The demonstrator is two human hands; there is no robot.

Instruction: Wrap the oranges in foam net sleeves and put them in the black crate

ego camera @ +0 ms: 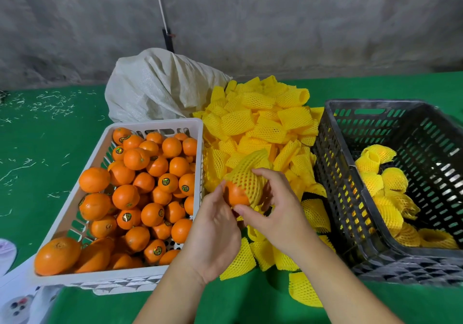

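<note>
Both hands meet on one orange point(235, 194), held above the sleeve pile. Right hand point(278, 208): fingers curled over a yellow foam net sleeve point(248, 176), which covers the far part of the fruit; near part bare. Left hand point(215, 226): thumb and fingers curled round the bare underside of the orange.

Under and beyond the fingers: loose pile of yellow sleeves point(260, 123) on the green table point(42, 143).

Left of the fingers: white crate point(152, 124) heaped with unwrapped oranges point(140, 186).

Right of the fingers: black crate point(335, 173), holding several wrapped oranges point(393, 181).

Beyond the pile: white woven sack point(160, 86).
</note>
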